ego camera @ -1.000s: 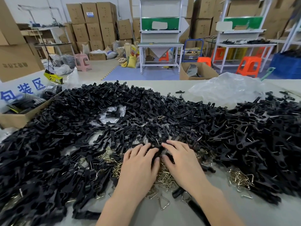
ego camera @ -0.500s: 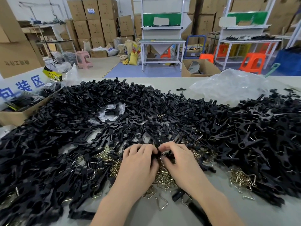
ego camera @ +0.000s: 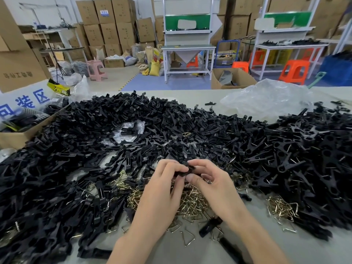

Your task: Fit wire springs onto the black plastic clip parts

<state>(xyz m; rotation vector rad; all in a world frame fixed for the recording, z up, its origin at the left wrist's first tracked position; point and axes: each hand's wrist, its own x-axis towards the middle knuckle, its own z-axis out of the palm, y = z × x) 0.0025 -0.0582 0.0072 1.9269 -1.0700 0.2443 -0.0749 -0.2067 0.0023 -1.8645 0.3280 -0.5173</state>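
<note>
left hand [ego camera: 162,189], right hand [ego camera: 216,187] both pinch one small black plastic clip part [ego camera: 183,172] | above brassy wire springs [ego camera: 192,202] | loose black plastic parts [ego camera: 85,159] heaped all round | crumpled clear bag [ego camera: 266,100] beyond

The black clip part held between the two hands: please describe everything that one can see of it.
The black clip part is a small, matte piece, plastic as it looks. Fingers hide most of it, so its full shape cannot be told. The left hand and the right hand both pinch it with curled fingertips, above the heap of brass-coloured wire springs. Whether a spring sits on it cannot be seen.
</note>
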